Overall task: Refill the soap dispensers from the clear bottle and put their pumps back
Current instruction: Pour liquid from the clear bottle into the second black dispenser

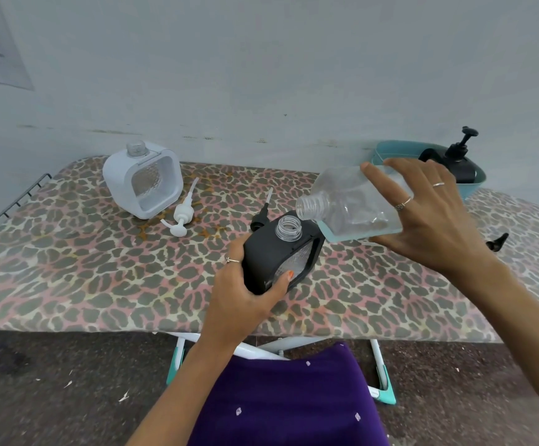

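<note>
My left hand [245, 284] grips a black square soap dispenser [271, 255] with an open clear neck, standing tilted on the leopard-print board [100, 268]. My right hand [429, 214] holds the clear bottle [348, 201] tipped on its side, its open threaded mouth just above the black dispenser's neck; pale blue liquid lies along the bottle's lower side. Behind the black dispenser lies its black pump [261, 214]. A white square dispenser [142, 181] stands open at the back left, with its white pump [182, 214] lying beside it.
A teal tub [390, 149] at the back right holds another black pump dispenser [458, 156]. A small black cap [496, 243] lies on the board at the right. A wire rack [10, 204] edges the board's left end. The wall runs close behind.
</note>
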`<state>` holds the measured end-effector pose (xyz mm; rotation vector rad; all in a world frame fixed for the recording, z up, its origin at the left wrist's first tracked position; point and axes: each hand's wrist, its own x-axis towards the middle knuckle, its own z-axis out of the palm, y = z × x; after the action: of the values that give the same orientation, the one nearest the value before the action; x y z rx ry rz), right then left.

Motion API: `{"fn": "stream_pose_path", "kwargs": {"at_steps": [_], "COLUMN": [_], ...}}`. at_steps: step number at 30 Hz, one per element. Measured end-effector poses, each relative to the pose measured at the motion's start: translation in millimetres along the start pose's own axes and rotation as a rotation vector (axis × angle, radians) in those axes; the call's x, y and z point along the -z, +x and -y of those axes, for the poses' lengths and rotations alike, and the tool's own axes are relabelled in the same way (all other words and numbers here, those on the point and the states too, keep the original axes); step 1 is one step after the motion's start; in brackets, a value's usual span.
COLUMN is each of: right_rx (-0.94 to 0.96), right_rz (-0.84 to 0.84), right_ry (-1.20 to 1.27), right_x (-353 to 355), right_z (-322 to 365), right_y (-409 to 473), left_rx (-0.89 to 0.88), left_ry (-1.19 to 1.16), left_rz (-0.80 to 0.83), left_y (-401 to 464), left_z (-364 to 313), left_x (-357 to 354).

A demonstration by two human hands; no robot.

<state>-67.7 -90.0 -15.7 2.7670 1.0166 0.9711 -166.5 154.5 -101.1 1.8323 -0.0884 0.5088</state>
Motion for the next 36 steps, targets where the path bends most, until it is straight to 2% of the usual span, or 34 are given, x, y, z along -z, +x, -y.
{"fn": "stream_pose_path", "kwargs": {"at_steps": [36], "right_rx": [0.043], "right_rz": [-0.021], "right_ry": [-0.059], "right_x": [5.9], "right_z": [-0.9], "right_y": [5.6], "left_rx": [-0.046], "left_ry": [-0.017], "left_rz": [0.001], "left_y": [0.2], "left_z": [1.6], "left_x": [-0.8]}}
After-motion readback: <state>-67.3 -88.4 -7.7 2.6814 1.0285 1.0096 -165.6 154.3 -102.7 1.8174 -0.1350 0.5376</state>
